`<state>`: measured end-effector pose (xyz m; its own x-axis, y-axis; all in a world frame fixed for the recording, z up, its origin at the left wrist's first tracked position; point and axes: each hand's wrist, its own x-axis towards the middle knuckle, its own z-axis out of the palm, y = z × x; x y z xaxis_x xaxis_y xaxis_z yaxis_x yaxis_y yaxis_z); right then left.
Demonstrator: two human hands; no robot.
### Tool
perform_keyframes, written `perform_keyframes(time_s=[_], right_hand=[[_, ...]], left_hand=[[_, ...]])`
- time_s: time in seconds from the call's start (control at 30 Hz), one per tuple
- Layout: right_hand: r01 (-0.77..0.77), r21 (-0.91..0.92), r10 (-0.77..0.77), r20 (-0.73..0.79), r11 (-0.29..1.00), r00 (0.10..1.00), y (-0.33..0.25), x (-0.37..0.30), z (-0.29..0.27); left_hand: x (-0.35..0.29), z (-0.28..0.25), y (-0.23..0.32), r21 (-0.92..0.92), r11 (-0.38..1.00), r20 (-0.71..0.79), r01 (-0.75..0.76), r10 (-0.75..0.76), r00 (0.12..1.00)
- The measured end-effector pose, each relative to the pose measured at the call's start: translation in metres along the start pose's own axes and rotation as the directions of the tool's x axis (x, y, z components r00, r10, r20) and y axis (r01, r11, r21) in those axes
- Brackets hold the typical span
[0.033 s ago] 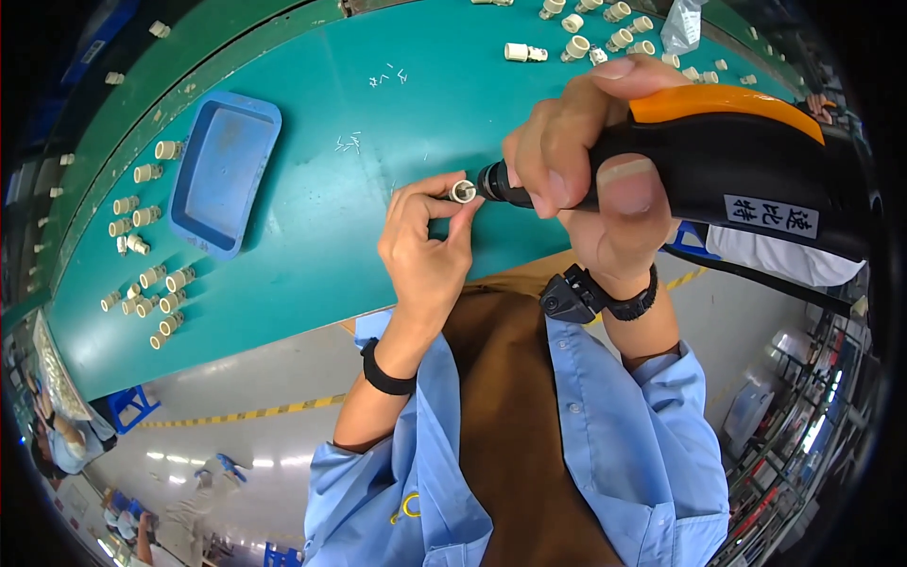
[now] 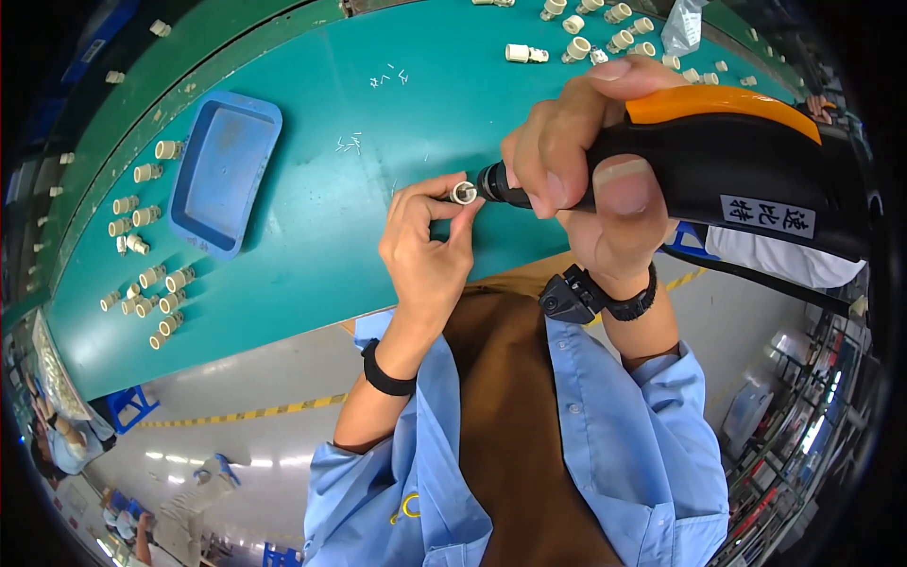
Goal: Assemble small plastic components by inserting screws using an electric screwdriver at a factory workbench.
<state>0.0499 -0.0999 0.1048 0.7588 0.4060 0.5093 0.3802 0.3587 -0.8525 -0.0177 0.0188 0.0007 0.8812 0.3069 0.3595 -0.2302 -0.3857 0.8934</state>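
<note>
Between thumb and fingers, my left hand [image 2: 425, 241] pinches a small cream cylindrical fitting [image 2: 463, 193], its round open end facing up. My right hand [image 2: 590, 161] is wrapped round a large black and orange power screwdriver [image 2: 727, 161]. The driver's dark nose [image 2: 493, 182] points left and meets the fitting's right side; the exact contact of the tip is too small to make out. Both hands are held over the near part of the green table [image 2: 321, 236].
A shallow blue tray [image 2: 255, 180] sits at the table's left. Several cream fittings stand beside it [image 2: 146, 173] and lower left [image 2: 179, 279]; more fittings [image 2: 576, 49] and a clear plastic bag [image 2: 682, 28] lie at the far right. Tiny white pieces [image 2: 350, 144] are scattered mid-table.
</note>
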Motion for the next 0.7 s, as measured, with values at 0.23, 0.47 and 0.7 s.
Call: perform_keyframes(time_s=[0.23, 0.47, 0.7], right_hand=[[0.005, -0.054, -0.007, -0.044, 0.999, 0.999, 0.008, 0.0, 0.006], [0.035, -0.105, -0.044, -0.081, 0.994, 0.996, 0.018, 0.001, 0.013], [0.049, -0.15, -0.065, -0.106, 0.987, 0.992, 0.027, 0.001, 0.02]], left_hand=[[0.001, 0.0, 0.001, 0.022, 1.0, -0.003, -0.013, 0.013, 1.0], [0.001, -0.001, 0.0, 0.035, 0.999, -0.013, -0.009, 0.01, 1.0], [0.0, 0.0, -0.003, 0.019, 0.999, -0.023, -0.05, 0.051, 0.998]])
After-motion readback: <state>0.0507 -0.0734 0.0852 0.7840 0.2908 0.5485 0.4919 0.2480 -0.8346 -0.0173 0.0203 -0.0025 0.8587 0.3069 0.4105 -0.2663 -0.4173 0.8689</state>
